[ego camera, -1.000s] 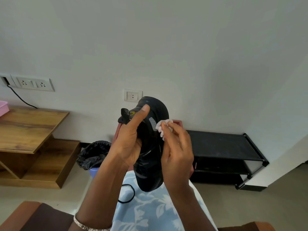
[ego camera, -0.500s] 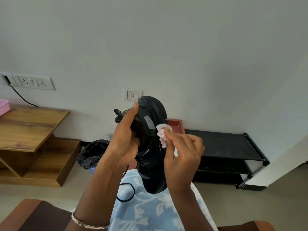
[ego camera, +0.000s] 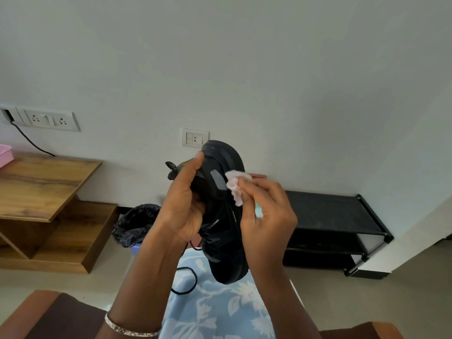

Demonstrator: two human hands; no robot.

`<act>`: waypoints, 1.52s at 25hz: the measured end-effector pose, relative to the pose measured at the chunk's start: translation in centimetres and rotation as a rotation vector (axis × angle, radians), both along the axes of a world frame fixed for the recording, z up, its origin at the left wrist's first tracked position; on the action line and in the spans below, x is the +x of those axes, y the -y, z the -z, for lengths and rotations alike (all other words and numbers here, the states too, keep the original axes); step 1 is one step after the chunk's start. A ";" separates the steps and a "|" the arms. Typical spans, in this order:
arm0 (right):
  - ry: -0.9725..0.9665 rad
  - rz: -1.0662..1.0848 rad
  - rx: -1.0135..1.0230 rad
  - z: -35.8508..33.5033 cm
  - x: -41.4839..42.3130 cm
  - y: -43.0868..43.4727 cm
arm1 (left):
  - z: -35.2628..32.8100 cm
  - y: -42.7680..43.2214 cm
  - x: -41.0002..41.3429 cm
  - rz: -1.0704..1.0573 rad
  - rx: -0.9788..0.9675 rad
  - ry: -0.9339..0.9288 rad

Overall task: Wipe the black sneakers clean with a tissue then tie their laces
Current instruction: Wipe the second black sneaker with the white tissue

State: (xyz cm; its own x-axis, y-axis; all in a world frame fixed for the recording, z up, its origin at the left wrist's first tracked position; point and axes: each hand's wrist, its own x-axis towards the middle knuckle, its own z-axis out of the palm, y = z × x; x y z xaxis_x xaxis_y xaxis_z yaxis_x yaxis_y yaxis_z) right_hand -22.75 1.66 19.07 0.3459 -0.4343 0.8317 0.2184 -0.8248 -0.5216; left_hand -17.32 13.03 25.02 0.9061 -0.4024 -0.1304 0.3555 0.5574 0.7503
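I hold one black sneaker (ego camera: 223, 216) up in front of me, heel at the top and toe pointing down. My left hand (ego camera: 182, 204) grips it from the left, thumb stretched up along the heel. My right hand (ego camera: 265, 216) pinches a crumpled white tissue (ego camera: 236, 185) and presses it against the sneaker's right side near a grey heel patch. A loose black lace (ego camera: 187, 280) hangs below the shoe over a blue floral cloth (ego camera: 220, 311). No second sneaker is in view.
A black shoe rack (ego camera: 337, 216) stands against the wall at right. A bin lined with a black bag (ego camera: 137, 223) sits on the floor left of the shoe. A wooden table (ego camera: 41, 187) fills the left, with a pink tray (ego camera: 5, 155) on it.
My right hand has slid the tissue along the sneaker's side near the heel. The shoe has turned slightly in my left hand.
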 end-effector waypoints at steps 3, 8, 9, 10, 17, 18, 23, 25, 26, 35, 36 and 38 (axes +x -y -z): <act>-0.070 0.000 0.024 2.3 -1.3 -0.2 | 0.0 -0.8 1.0 -0.047 -0.044 -0.042; 0.009 0.013 -0.051 -1.6 0.6 0.2 | 0.1 -0.3 0.5 -0.013 -0.036 -0.035; 0.023 0.005 -0.055 -2.5 1.0 0.2 | 0.0 -0.1 0.3 0.002 -0.032 -0.024; 0.030 -0.006 -0.051 -3.1 1.4 0.2 | 0.0 0.0 0.1 0.008 -0.028 -0.014; -0.121 -0.054 0.011 1.4 -1.1 -0.3 | 0.1 -1.3 1.1 -0.076 -0.080 0.010; -0.135 -0.055 0.024 1.9 -1.5 -0.3 | 0.1 -1.5 1.2 -0.086 -0.083 0.011; -0.042 -0.073 -0.024 -1.5 0.2 -0.4 | 0.0 -0.5 0.4 -0.039 -0.038 0.008; 0.007 -0.087 -0.049 -3.3 1.0 -0.4 | 0.0 -0.1 0.0 0.007 -0.029 0.028; 0.018 -0.084 -0.071 -3.6 1.2 -0.4 | -0.1 0.0 -0.1 0.014 -0.028 0.037; -0.105 -0.043 -0.008 1.6 -0.6 0.2 | -0.1 -0.3 1.0 -0.126 -0.053 -0.012; -0.085 -0.047 -0.029 0.8 -0.2 0.2 | -0.1 -0.1 0.8 -0.119 -0.054 -0.015; -0.041 -0.056 -0.065 -1.3 0.9 0.2 | -0.2 0.4 0.4 -0.071 -0.045 0.003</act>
State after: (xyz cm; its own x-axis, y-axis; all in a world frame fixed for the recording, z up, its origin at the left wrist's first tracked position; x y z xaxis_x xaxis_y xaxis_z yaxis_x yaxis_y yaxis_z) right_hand -21.88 1.50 20.41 0.4027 -0.3590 0.8420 0.2450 -0.8440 -0.4771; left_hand -16.95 12.64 25.26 0.9330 -0.3425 -0.1105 0.3114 0.6145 0.7249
